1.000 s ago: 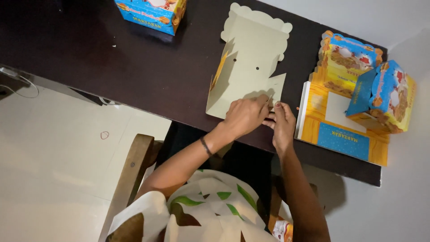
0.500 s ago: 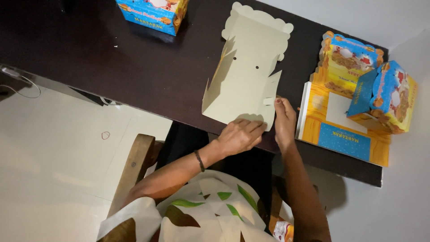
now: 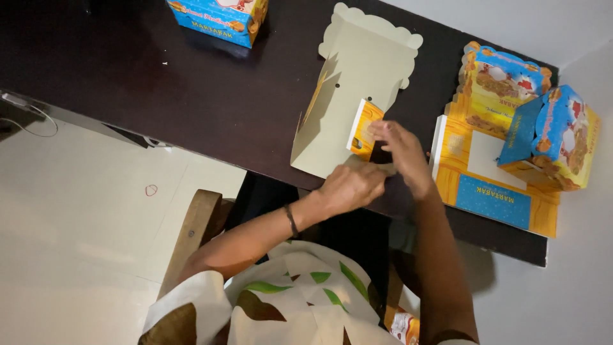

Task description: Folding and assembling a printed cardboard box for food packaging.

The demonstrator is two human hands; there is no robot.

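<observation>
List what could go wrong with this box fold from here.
The flap is raised only at the near end of the blank, under the right hand; it may crease crooked. The left hand presses the near edge at the table's rim, so the blank could slide off. The stacked boxes beside the right hand could be knocked.

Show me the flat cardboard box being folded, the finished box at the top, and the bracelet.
flat cardboard box (image 3: 357, 76): head view, plain inner panel.
finished box (image 3: 217, 16): head view, blue side.
bracelet (image 3: 292, 219): head view, band on wrist.
</observation>
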